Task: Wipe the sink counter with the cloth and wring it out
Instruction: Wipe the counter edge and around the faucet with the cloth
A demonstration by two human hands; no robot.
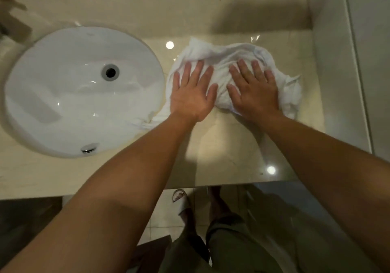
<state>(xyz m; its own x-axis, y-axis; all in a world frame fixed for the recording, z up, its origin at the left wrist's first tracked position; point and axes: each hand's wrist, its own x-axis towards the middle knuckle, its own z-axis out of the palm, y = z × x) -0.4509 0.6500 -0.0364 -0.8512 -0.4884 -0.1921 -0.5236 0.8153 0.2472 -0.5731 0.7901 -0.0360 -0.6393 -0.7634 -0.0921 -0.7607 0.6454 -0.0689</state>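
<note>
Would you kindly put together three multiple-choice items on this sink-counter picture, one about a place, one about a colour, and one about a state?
1. Where does the cloth lie?
A. Inside the basin
B. On the counter, to the right of the sink as seen
C. On the floor

2. What colour is the cloth?
A. White
B. Blue
C. Green

3. How do the left hand and right hand meet the cloth?
A. Both twist it into a rope
B. One lifts it in the air
C. Both press flat on it, fingers spread

Answers:
1 B, the crumpled cloth sits on the beige counter beside the basin.
2 A, it shows white against the beige stone.
3 C, both palms lie down on it with straight fingers.
</note>
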